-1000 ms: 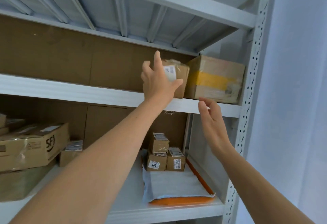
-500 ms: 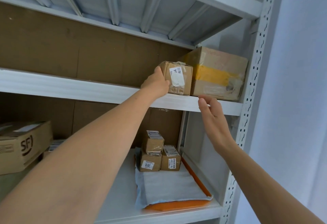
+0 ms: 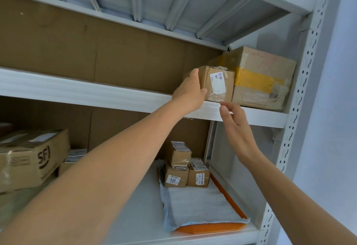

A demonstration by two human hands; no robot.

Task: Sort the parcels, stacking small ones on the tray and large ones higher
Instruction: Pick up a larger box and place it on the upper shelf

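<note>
The left hand (image 3: 190, 92) grips the left end of the box (image 3: 219, 85) at the front edge of the upper shelf (image 3: 77, 90), beside the big box (image 3: 260, 78), while the right hand (image 3: 237, 128) hovers below with loose fingers, so a one-sided pull may tip it off.

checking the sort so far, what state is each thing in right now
taped parcel: resting on upper shelf, far right
J4 parcel: on that shelf, beside taped parcel, held
left grip: holds J4 parcel's left front corner
right grip: open, below J4 parcel, holding nothing
tray: on lower shelf, mostly under grey padding
small parcels: three stacked on the padding, one on top
</note>
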